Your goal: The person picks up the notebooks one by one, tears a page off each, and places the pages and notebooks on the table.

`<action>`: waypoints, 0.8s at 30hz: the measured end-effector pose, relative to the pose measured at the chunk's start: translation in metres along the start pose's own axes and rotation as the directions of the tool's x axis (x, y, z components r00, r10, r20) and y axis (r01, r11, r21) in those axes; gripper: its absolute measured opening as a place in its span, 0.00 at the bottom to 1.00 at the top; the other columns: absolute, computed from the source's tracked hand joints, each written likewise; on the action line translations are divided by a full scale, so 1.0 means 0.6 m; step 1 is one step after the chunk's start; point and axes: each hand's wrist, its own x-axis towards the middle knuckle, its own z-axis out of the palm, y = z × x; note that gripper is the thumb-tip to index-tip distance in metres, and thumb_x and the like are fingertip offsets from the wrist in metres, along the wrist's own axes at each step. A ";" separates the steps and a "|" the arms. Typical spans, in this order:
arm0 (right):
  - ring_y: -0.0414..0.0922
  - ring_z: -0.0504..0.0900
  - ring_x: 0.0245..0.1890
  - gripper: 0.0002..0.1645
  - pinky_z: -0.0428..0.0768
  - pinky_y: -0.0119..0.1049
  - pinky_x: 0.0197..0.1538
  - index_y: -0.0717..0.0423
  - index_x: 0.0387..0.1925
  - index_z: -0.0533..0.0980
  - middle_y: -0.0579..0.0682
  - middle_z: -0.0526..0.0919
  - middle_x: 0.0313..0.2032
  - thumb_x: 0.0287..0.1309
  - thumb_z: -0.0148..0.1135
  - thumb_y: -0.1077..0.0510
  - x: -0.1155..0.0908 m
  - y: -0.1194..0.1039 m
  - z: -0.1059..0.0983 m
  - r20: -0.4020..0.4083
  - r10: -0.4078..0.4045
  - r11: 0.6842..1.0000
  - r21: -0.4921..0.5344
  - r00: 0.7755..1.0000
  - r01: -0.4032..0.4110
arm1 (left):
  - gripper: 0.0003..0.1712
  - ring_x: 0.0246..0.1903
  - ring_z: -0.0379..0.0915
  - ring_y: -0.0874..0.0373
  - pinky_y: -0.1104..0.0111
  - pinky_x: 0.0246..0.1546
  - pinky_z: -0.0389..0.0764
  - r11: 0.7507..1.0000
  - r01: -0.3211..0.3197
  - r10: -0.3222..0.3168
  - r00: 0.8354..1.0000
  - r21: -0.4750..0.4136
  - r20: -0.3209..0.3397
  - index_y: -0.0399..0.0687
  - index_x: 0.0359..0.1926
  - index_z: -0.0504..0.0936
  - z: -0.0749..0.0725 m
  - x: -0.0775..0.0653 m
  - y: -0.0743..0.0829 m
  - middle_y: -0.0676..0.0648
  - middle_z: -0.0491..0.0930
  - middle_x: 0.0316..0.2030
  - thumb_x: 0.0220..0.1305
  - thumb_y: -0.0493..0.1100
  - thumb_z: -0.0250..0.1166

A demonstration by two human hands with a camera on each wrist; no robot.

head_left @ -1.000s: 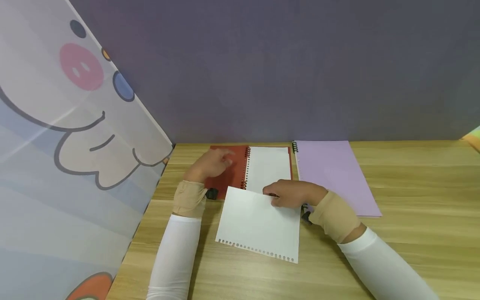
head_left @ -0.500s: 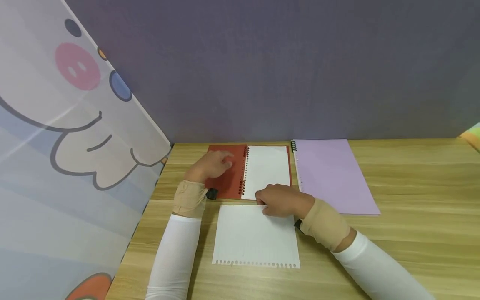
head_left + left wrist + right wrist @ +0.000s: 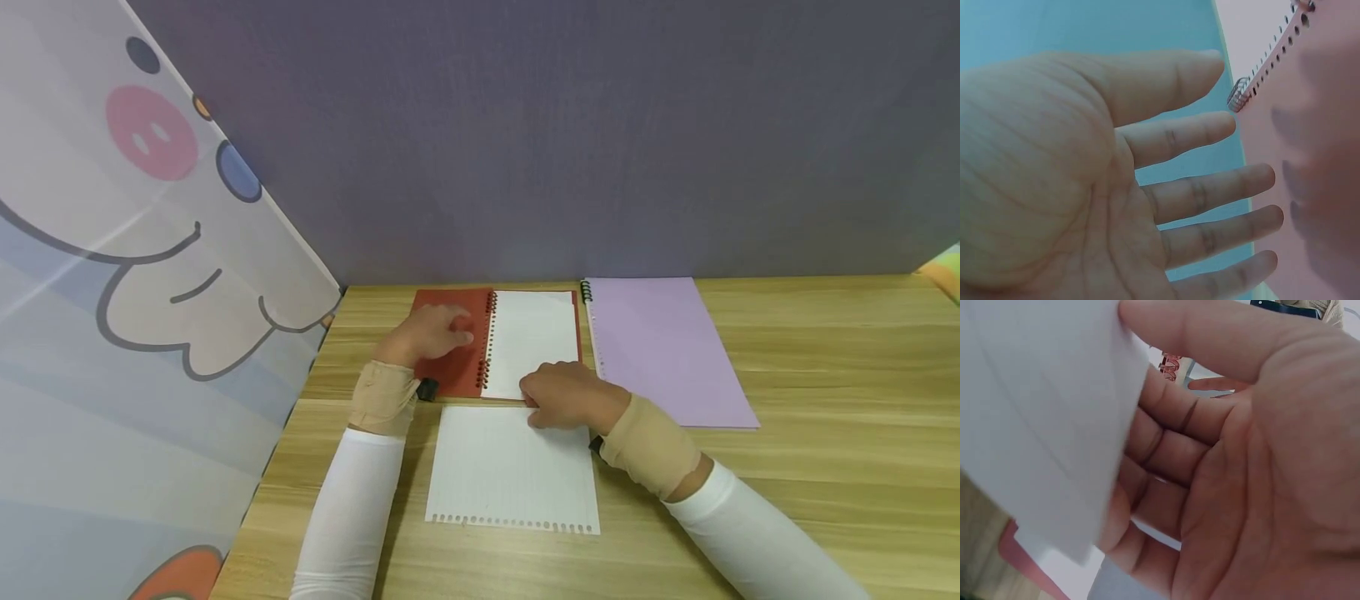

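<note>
A loose sheet of paper (image 3: pixel 510 467) with a row of torn holes along its near edge is in front of the notebooks. My right hand (image 3: pixel 562 396) pinches its far edge, thumb on one face and curled fingers (image 3: pixel 1160 437) behind. Behind it a spiral notebook with a red cover (image 3: pixel 457 367) lies open, its white page (image 3: pixel 532 333) to the right of the coil. Over the red cover hovers my left hand (image 3: pixel 431 333), fingers spread and holding nothing; in the left wrist view the palm (image 3: pixel 1041 175) and the coil (image 3: pixel 1238 94) show.
A lilac notebook (image 3: pixel 667 350) with a black coil lies right of the red one. A grey wall panel (image 3: pixel 600 142) rises behind the wooden table (image 3: pixel 847 400). To the left stands a panel with a cartoon print (image 3: pixel 150 233).
The sheet has come down toward me from over the red notebook and turned straighter, with my right hand on it. My left hand has barely shifted.
</note>
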 end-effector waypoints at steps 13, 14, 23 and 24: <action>0.39 0.69 0.24 0.09 0.67 0.35 0.27 0.43 0.21 0.68 0.38 0.70 0.21 0.46 0.60 0.49 -0.002 0.008 -0.012 -0.016 0.019 1.000 -0.012 1.000 -0.019 | 0.30 0.54 0.65 0.58 0.66 0.49 0.64 0.996 -0.059 0.058 0.998 0.060 0.025 0.53 0.61 0.68 0.021 0.003 0.023 0.52 0.71 0.55 0.58 0.52 0.61; 0.39 0.69 0.24 0.10 0.67 0.35 0.27 0.44 0.21 0.68 0.38 0.70 0.21 0.47 0.60 0.49 -0.002 0.009 -0.013 -0.019 0.017 1.000 -0.008 1.000 -0.017 | 0.31 0.54 0.64 0.58 0.66 0.50 0.64 0.996 -0.062 0.060 0.998 0.059 0.027 0.53 0.61 0.68 0.021 0.002 0.024 0.52 0.71 0.55 0.57 0.51 0.62; 0.41 0.68 0.25 0.12 0.67 0.35 0.26 0.47 0.26 0.66 0.42 0.69 0.25 0.50 0.60 0.48 0.007 0.031 -0.008 -0.069 0.066 0.997 0.034 0.995 -0.064 | 0.35 0.59 0.60 0.57 0.66 0.55 0.60 0.988 -0.104 0.101 0.994 0.114 0.033 0.56 0.61 0.69 0.036 -0.014 0.017 0.55 0.69 0.57 0.50 0.53 0.67; 0.41 0.68 0.25 0.12 0.67 0.35 0.25 0.47 0.27 0.66 0.43 0.69 0.25 0.51 0.59 0.47 0.008 0.034 -0.007 -0.067 0.073 0.997 0.045 0.995 -0.070 | 0.34 0.59 0.60 0.58 0.66 0.55 0.59 0.987 -0.111 0.108 0.994 0.119 0.031 0.56 0.61 0.69 0.039 -0.015 0.016 0.55 0.68 0.57 0.51 0.54 0.66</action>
